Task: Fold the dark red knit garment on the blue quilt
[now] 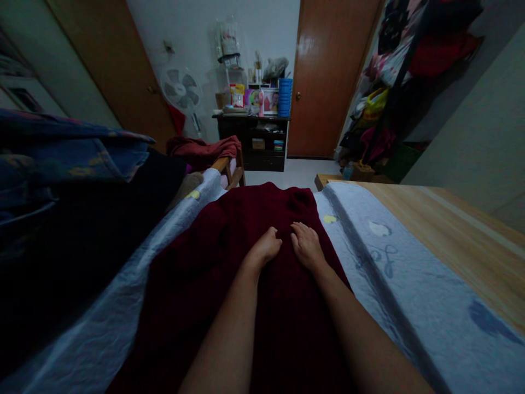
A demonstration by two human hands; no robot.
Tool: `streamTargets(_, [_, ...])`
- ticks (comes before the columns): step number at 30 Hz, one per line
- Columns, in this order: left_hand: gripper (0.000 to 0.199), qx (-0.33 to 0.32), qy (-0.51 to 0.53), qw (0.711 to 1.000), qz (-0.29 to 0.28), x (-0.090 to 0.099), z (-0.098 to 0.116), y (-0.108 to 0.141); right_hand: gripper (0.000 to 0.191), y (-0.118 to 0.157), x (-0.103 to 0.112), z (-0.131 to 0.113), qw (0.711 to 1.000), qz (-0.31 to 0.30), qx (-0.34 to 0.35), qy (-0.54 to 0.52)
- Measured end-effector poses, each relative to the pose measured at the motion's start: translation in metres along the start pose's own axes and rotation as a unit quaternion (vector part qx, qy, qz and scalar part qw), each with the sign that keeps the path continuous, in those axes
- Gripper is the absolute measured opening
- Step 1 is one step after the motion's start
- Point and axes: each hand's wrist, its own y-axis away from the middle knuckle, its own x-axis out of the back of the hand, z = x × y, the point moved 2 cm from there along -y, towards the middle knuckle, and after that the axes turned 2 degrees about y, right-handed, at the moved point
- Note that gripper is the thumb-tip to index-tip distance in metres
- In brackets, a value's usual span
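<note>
Item 1: dark red cloth [273, 295], one, apparently a garment; lies directly beneath the fingers of both hands, extending beyond the fingertips and back under the forearms. Creased ahead of the fingers and to their left; folds hard to read in dim light.

Item 2: left hand [266, 244]; on the cloth, thumb uppermost, fingers curled inward. Whether they pinch a fold cannot be told.

Item 3: right hand [307, 244]; just beside the left, apart from it, palm down. Fingers extended close together over the cloth; no fold visible between fingers and thumb.

Item 4: pale blue cover [414, 284]; under the cloth, showing on either side of the fingers.

Item 5: denim piece [82, 156]; well to the left of the fingers, atop dark material.

Step in hand, as judged: arranging the cloth by hand on the cover. The next move calls for flat, even pressure on the creases, or a sure hold on an edge if the cloth is to be shifted.

Writing: looping script [381, 260] on the cover, right of the right fingers, perhaps beginning "Lo"; the remainder illegible. Red-and-yellow packet [237, 94], far beyond the fingers, on a dark cabinet [251, 131]: label too small to read. Framed picture [269, 102], beside it: no legible wording. Brands: none identifiable.
</note>
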Motion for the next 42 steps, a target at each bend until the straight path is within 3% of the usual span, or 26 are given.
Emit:
streamTargets(5, [0.015, 0.008, 0.006, 0.997, -0.081, 0.008, -0.005, 0.001, 0.037, 0.000, -0.001, 0.003, 1.000, 0.006, 0.000, -0.017])
streamTargets(9, [0.034, 0.003, 0.133, 0.969, -0.210, 0.011, -0.004, 0.012, 0.038, 0.000, -0.003, 0.007, 0.999, 0.015, 0.000, -0.032])
streamTargets(12, [0.060, -0.032, 0.224, 0.938, -0.261, 0.009, 0.002, 0.019, 0.038, -0.001, -0.004, 0.010, 0.999, 0.020, 0.001, -0.040])
streamTargets(15, [0.078, -0.064, 0.243, 0.933, -0.258, 0.004, 0.004, 0.020, 0.038, -0.001, -0.005, 0.011, 0.999, 0.022, 0.000, -0.048])
streamTargets(20, [0.087, -0.127, 0.193, 0.943, -0.238, 0.002, 0.005, 0.016, 0.038, -0.002, -0.004, 0.011, 0.998, 0.014, -0.009, -0.054])
streamTargets(24, [0.068, -0.142, 0.110, 0.954, -0.238, 0.009, 0.006, 0.013, 0.037, -0.002, -0.003, 0.009, 0.999, 0.014, -0.011, -0.051])
streamTargets(27, [0.039, -0.083, 0.010, 0.969, -0.233, 0.014, 0.001, 0.011, 0.037, -0.002, -0.002, 0.008, 0.999, 0.015, -0.011, -0.047])
streamTargets(30, [0.029, -0.029, -0.057, 0.976, -0.210, 0.017, -0.003, 0.010, 0.037, -0.001, -0.002, 0.008, 0.999, 0.016, -0.006, -0.043])
streamTargets(38, [0.023, -0.026, -0.032, 0.980, -0.194, 0.010, -0.001, 0.015, 0.036, 0.001, 0.000, 0.004, 0.999, 0.025, -0.008, -0.031])
streamTargets(42, [0.028, -0.054, 0.039, 0.976, -0.206, 0.004, -0.003, 0.014, 0.036, 0.001, 0.001, 0.002, 0.999, 0.031, -0.006, -0.037])
